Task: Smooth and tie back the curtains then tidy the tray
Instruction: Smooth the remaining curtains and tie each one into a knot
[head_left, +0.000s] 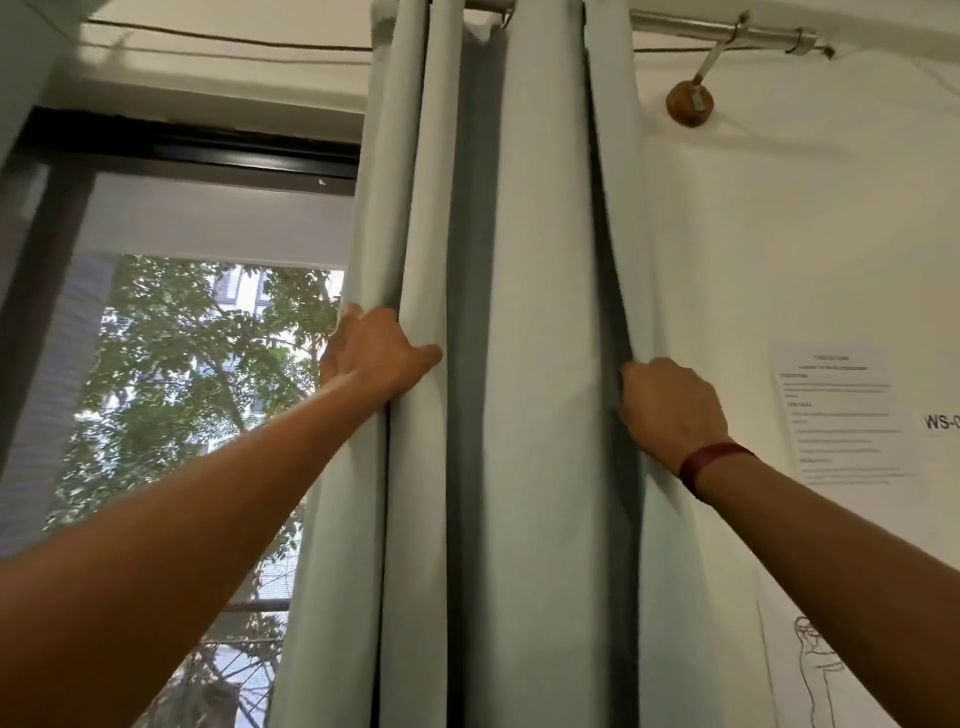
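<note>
2 grips on the curtain (540, 312), arms reaching up. Left grip (379, 353) is clenched round the outer pleat on the window side, thumb across the front. Right grip (670, 405) has its fingers tucked into the pleat by the wall, grasping it. Broad middle pleats hang straight between the grips. Likely reason: holding both edges lets the folds be pulled even before tying. Rod (727, 31) is well above the right grip, window (182, 389) left of the left grip. No tie-back or tray in view; smoothing step, early.

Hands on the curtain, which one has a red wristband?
The right hand, gripping the curtain near the wall, wears the dark red band; the left hand, nearer the window, has a bare wrist.
</note>
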